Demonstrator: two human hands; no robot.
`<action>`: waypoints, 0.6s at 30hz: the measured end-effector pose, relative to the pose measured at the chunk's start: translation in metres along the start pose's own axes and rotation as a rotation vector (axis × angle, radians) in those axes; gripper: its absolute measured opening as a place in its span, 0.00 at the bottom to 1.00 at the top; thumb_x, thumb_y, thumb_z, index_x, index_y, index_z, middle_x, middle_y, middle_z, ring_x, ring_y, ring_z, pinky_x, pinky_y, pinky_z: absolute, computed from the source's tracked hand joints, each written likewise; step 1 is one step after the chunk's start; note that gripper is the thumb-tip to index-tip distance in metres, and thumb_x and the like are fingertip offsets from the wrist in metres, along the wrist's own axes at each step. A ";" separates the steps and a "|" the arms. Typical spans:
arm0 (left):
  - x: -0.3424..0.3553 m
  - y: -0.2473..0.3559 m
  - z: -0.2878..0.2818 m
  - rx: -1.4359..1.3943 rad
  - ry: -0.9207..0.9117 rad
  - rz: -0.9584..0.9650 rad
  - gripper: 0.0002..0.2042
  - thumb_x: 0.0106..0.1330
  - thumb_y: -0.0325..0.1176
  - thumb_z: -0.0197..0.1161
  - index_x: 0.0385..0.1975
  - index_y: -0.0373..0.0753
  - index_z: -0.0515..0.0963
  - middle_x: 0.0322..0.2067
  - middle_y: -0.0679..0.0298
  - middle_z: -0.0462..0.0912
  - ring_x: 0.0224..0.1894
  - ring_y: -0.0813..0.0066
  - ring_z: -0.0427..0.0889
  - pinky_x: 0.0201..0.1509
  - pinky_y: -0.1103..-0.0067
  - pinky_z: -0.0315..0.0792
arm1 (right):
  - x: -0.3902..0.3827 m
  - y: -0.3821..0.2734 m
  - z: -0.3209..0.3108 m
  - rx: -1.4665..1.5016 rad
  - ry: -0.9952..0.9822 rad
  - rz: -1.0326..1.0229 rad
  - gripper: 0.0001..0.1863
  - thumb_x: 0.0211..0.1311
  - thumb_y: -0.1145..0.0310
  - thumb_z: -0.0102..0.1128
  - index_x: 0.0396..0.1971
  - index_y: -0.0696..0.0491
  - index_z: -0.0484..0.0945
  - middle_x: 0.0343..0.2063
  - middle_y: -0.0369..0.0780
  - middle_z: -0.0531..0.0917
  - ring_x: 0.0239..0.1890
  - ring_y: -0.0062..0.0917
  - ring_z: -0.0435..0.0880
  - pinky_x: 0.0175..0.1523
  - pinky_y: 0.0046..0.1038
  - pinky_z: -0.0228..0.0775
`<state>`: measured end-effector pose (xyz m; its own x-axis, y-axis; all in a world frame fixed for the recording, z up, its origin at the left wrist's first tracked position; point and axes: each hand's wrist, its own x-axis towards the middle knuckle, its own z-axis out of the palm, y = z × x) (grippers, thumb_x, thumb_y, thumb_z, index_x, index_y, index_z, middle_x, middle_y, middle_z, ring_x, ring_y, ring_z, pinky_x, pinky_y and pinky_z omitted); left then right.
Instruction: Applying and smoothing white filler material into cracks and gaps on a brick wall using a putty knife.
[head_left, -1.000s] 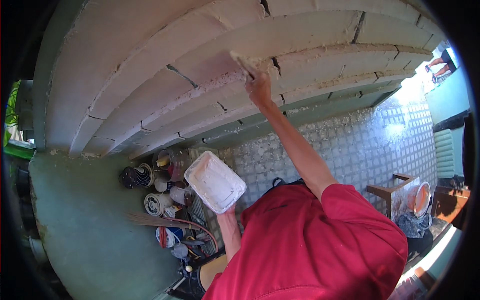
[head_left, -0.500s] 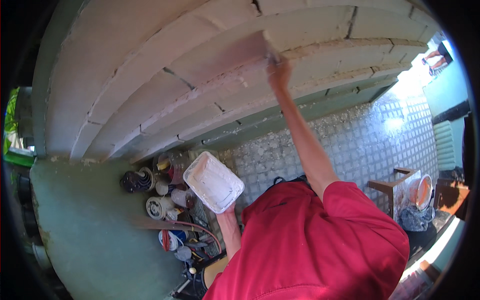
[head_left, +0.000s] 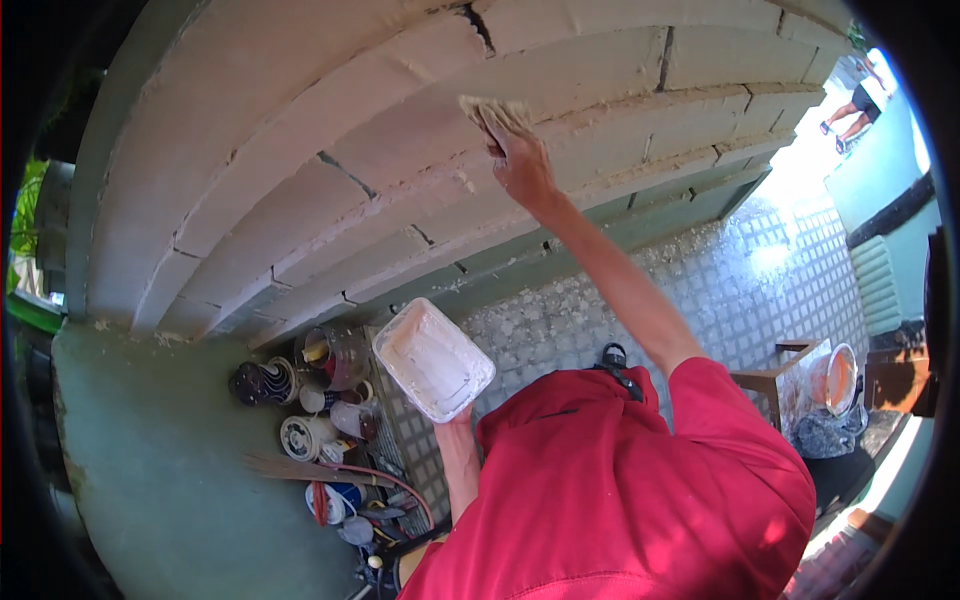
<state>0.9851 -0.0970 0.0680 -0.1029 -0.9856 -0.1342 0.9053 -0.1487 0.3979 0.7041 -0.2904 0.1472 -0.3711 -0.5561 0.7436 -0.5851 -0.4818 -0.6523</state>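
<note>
My right hand (head_left: 525, 170) is closed around a wide paintbrush (head_left: 497, 112) with pale bristles. The arm is stretched up, and the brush is at the stepped block wall (head_left: 420, 130); whether its bristles touch the surface I cannot tell. Pale pinkish-white coating covers much of the wall, and dark cracks or gaps show between the blocks. Lower down, my left hand (head_left: 456, 418) grips a white rectangular tub (head_left: 480, 350) from beneath, its fingers mostly hidden. A pale paint-like coating lines the tub inside, which faces me.
Buckets (head_left: 305, 437), a striped container (head_left: 262, 382), a red hose (head_left: 405, 485) and tools crowd the left corner beside a green wall (head_left: 170, 430). A wooden stool (head_left: 765, 385) and an orange-lined bucket (head_left: 832, 378) stand at right on the tiled floor (head_left: 690, 270). Another person (head_left: 858, 108) stands far right.
My right hand and the brush have moved left and slightly down along the wall. The tub stays in my left hand, nearly in place. A sandalled foot now shows.
</note>
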 end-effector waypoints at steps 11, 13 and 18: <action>-0.021 0.032 -0.030 0.001 0.032 0.020 0.28 0.73 0.57 0.45 0.67 0.48 0.66 0.62 0.61 0.75 0.57 0.55 0.79 0.61 0.57 0.75 | 0.064 0.038 -0.005 -0.529 -0.184 -0.495 0.39 0.49 0.76 0.67 0.66 0.48 0.69 0.65 0.41 0.72 0.70 0.37 0.65 0.75 0.42 0.54; -0.015 0.037 -0.042 0.044 -0.046 0.001 0.30 0.72 0.57 0.47 0.69 0.49 0.65 0.66 0.63 0.70 0.67 0.58 0.70 0.70 0.55 0.64 | 0.065 0.052 0.003 -0.543 -0.175 -0.488 0.39 0.50 0.76 0.67 0.66 0.49 0.69 0.65 0.41 0.72 0.71 0.37 0.64 0.75 0.42 0.53; -0.010 0.034 -0.038 0.000 -0.099 -0.006 0.29 0.73 0.57 0.47 0.69 0.49 0.64 0.67 0.63 0.70 0.67 0.57 0.70 0.70 0.55 0.65 | 0.025 0.072 -0.002 -0.595 -0.332 -0.441 0.36 0.49 0.72 0.69 0.63 0.52 0.72 0.64 0.44 0.73 0.70 0.39 0.64 0.74 0.45 0.55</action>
<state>1.0330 -0.0890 0.0486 -0.1482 -0.9879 -0.0463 0.9045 -0.1543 0.3975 0.6513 -0.3375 0.1188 0.1619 -0.6163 0.7707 -0.9476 -0.3151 -0.0529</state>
